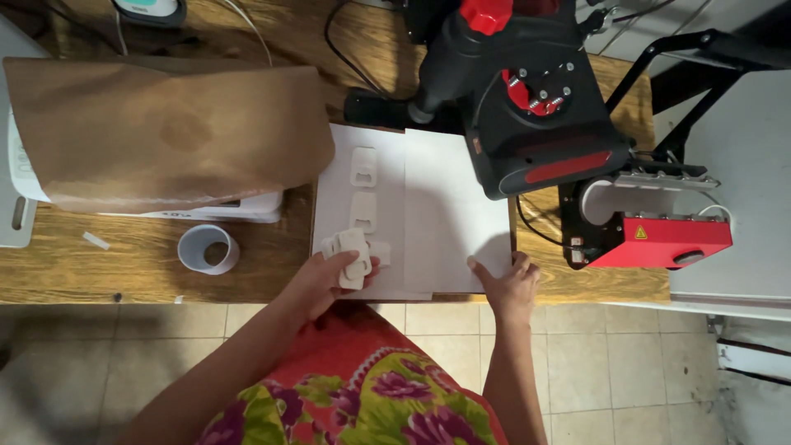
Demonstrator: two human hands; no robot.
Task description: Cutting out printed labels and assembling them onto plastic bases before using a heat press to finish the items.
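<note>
White flat bottle-opener-shaped blanks [353, 257] sit stacked in the left hand [325, 280], fingers curled around them; two matching blanks [363, 188] already lie on the white paper sheet [445, 214]; right hand [507, 284] presses flat, fingers spread, holding nothing; several remain unplaced.

Brown paper bag [165, 132] lies flat at table's left-rear, w/ white flat boxes [239, 210] stacked under its front edge, and a small yellow triangular warning label [640, 233] sits on the red box-shaped machine housing [667, 243] at right, nr table edge.
</note>
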